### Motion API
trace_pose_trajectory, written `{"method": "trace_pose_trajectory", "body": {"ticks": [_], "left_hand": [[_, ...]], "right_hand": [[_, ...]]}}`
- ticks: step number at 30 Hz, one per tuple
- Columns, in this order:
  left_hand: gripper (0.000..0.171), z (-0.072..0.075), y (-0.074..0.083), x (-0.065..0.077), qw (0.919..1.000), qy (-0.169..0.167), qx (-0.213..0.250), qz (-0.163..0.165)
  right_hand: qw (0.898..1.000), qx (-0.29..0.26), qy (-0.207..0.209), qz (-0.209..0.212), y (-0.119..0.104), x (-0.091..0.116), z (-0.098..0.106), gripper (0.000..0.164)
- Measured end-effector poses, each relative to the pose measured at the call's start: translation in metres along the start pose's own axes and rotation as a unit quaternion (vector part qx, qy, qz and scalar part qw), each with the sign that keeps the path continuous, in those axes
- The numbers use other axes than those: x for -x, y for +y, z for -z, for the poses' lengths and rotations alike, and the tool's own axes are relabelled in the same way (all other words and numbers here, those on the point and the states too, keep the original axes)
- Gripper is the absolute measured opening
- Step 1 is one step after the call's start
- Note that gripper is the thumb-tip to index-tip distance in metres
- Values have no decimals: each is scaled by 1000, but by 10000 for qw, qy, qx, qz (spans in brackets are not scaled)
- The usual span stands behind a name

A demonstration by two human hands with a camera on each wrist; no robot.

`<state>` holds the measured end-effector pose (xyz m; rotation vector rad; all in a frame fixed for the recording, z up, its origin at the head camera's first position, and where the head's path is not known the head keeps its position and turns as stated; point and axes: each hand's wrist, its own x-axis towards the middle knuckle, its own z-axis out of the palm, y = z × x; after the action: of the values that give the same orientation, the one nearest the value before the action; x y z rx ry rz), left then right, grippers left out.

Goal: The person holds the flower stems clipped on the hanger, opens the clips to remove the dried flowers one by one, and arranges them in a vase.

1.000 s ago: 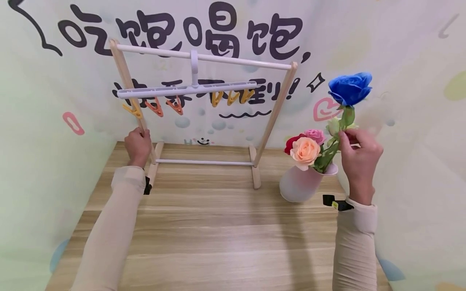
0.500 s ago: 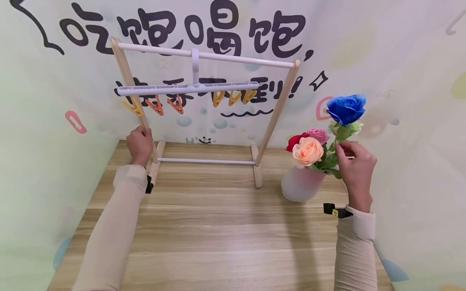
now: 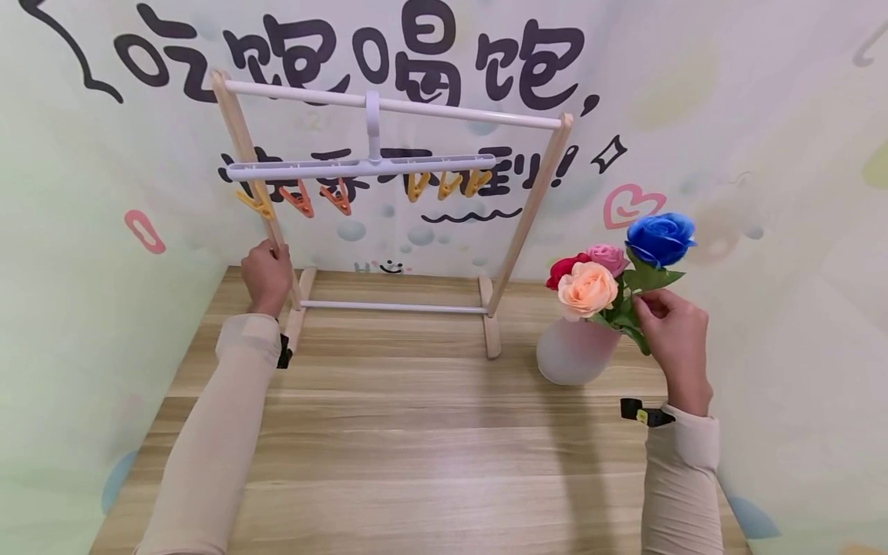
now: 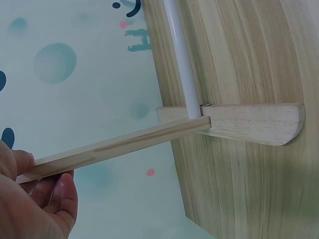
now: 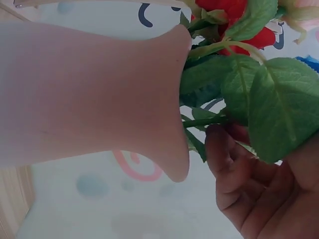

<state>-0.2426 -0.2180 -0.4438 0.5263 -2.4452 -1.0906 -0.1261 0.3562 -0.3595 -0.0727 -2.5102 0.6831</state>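
Note:
My right hand (image 3: 674,331) pinches the green stem (image 5: 202,122) of a blue rose (image 3: 660,240) just outside the mouth of a pale vase (image 5: 99,94). The stem runs into the vase, and its lower end is hidden inside. A peach rose (image 3: 587,290), a red rose (image 3: 567,270) and a pink rose (image 3: 607,260) stand in the same vase, with broad leaves (image 5: 284,109) around my fingers. On the left, my left hand (image 3: 267,277) grips the wooden upright (image 4: 124,143) of a rack, thumb on one side and fingers curled on the other.
A pale hanger (image 3: 361,167) hangs from the rack's white top bar (image 3: 395,105), with orange clips (image 3: 338,197) and yellow clips (image 3: 449,185) below it. The rack's foot (image 4: 249,122) stands on the wooden table (image 3: 416,439). A printed backdrop (image 3: 784,308) closes off the back and sides.
My right hand has moved down, and the blue rose has sunk lower into the vase beside the other roses. My left hand keeps its hold on the upright.

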Motion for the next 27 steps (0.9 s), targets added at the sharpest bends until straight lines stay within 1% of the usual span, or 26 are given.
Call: {"method": "trace_pose_trajectory", "body": {"ticks": [4,9,13,17,19,21,25,27], "left_hand": [[38,-1,0,-1,10000,8,27,3],[38,-2,-1,-1,10000,-3,37,-13],[39,-2,-1,-1,10000,-48,32,9],[39,-2,-3,-2,10000,-21,0,-10],[38,-2,-3,-2,10000,7,-9,-26],[38,-3,-3,-2,10000,26,-15,-31],[38,-3,-3,-2,9999,75,-68,-73],[38,-3,-3,-2,9999,92,-83,-88]], "right_hand": [[9992,134,-360,70,2,1,1,25],[9959,243,-861,103,5,1,1,27],[9922,371,-1188,52,7,1,2,30],[9885,506,-1424,55,9,1,3,30],[9887,537,-1402,49,11,2,3,29],[9905,491,-1282,45,13,3,3,27],[9961,385,-791,15,17,8,2,20],[9980,346,-520,-95,19,11,1,15]]}}
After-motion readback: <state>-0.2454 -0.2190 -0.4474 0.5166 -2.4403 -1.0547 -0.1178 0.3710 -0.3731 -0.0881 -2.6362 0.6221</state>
